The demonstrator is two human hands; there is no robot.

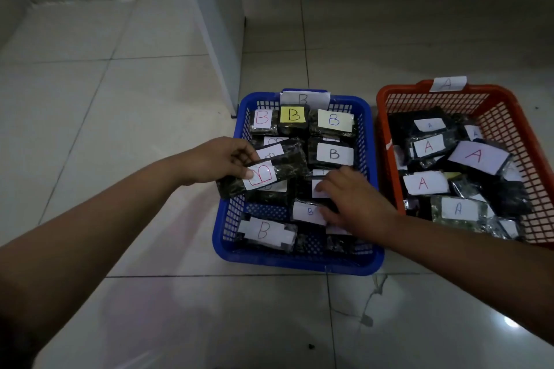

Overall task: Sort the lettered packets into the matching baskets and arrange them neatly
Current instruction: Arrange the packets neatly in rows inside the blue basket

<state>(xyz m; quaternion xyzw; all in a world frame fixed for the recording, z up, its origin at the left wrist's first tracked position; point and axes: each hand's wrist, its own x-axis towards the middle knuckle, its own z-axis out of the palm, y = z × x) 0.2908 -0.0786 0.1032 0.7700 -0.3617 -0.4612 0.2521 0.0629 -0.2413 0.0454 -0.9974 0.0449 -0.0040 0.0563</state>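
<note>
Pinching a B packet (263,177) by its label end, the left hand (218,162) holds it above the blue basket's (292,260) near-left part, long axis running from the fingers away right and slightly up. The right hand (356,204) rests loosely spread on packets just right of it, gripping nothing plainly. Sorting looks finished; the far row stands neat, nearer B's and the red basket's (509,117) A's lie jumbled.
</note>
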